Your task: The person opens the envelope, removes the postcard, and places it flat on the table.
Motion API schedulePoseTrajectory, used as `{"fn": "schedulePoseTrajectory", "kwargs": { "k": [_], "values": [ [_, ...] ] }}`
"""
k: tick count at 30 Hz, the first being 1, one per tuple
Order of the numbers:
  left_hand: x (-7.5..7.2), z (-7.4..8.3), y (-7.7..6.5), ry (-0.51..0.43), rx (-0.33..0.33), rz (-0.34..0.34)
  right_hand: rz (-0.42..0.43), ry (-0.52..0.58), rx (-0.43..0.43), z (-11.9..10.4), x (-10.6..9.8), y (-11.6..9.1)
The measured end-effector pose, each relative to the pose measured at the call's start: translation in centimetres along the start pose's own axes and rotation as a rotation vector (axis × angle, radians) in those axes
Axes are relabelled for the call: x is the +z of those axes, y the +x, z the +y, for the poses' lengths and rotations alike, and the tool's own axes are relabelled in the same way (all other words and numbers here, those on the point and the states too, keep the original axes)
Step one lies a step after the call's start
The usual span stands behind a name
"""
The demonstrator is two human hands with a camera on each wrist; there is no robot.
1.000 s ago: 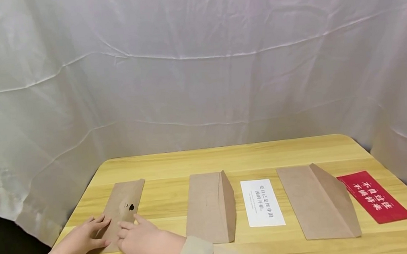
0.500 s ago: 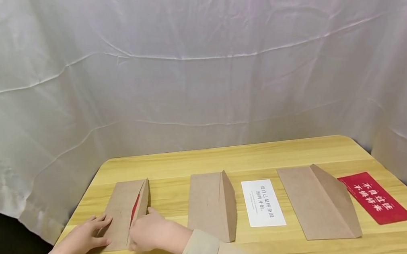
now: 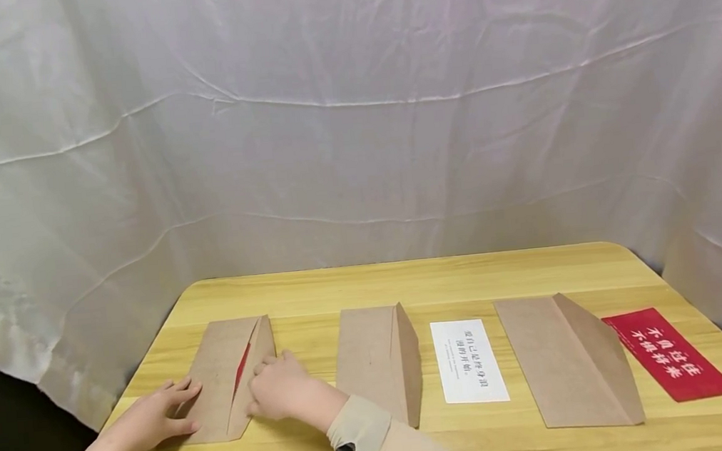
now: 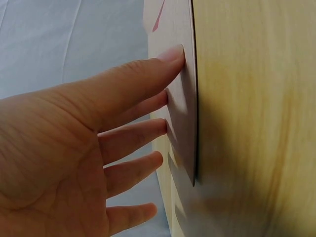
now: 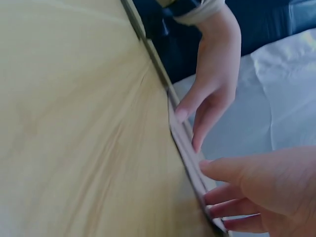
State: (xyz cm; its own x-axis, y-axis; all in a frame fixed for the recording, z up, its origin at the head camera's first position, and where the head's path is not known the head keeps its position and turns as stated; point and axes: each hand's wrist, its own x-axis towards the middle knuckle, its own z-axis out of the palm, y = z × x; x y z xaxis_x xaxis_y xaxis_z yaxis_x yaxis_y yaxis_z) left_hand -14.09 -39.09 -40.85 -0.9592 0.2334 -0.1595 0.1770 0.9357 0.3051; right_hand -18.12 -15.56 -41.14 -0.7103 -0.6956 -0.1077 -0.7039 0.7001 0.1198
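A brown paper envelope (image 3: 213,381) lies at the table's left with its flap (image 3: 261,356) folded out to the right. Through its slit-like mouth a strip of red card (image 3: 241,368) shows. My left hand (image 3: 146,420) rests on the envelope's left part, thumb and fingertips touching the paper, fingers spread and nearly straight in the left wrist view. At the flap's right edge is my right hand (image 3: 288,389). Its fingers (image 5: 229,194) lie fairly straight against the flap in the right wrist view, beside the thumb. Part of the flap is hidden behind that hand.
A second brown envelope (image 3: 369,361) lies mid-table, its flap unfolded, partly behind my right forearm. Right of it are a white printed card (image 3: 469,361), a third envelope (image 3: 566,358) and a red card (image 3: 675,355) partly covered by its flap. White cloth hangs around the table.
The envelope's flap, earlier folded down with a dark printed mark showing, has been turned out to the right, exposing red inside. My right hand moved right with it. The left hand stayed put.
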Motion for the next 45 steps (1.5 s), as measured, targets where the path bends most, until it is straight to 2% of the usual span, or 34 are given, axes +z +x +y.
{"fn": "schedulePoseTrajectory", "kwargs": {
  "k": [7,15,19,26,30,34,41,45],
  "values": [
    [0.1,0.1,0.0,0.016,0.006,0.007,0.007,0.039,0.080,1.0,1.0,0.8],
    [-0.1,0.2,0.1,-0.014,-0.030,-0.011,0.009,0.151,0.147,1.6,1.7,1.0],
    [0.2,0.5,0.1,0.004,-0.031,0.027,0.009,0.183,0.157,1.7,2.1,1.1],
    [1.3,2.1,0.5,0.082,0.079,0.151,-0.003,0.176,0.156,1.7,2.2,1.2],
    [1.9,3.4,0.7,0.097,0.122,0.185,-0.018,0.169,0.159,1.7,2.1,1.3],
    [2.2,4.6,1.0,0.076,0.136,0.170,-0.021,0.170,0.159,1.7,2.0,1.3],
    [2.4,5.7,1.4,0.048,0.118,0.113,-0.032,0.150,0.153,1.7,1.9,1.3],
    [2.4,6.3,1.3,0.056,0.110,0.127,-0.031,0.154,0.150,1.7,1.9,1.2]
  ]
}}
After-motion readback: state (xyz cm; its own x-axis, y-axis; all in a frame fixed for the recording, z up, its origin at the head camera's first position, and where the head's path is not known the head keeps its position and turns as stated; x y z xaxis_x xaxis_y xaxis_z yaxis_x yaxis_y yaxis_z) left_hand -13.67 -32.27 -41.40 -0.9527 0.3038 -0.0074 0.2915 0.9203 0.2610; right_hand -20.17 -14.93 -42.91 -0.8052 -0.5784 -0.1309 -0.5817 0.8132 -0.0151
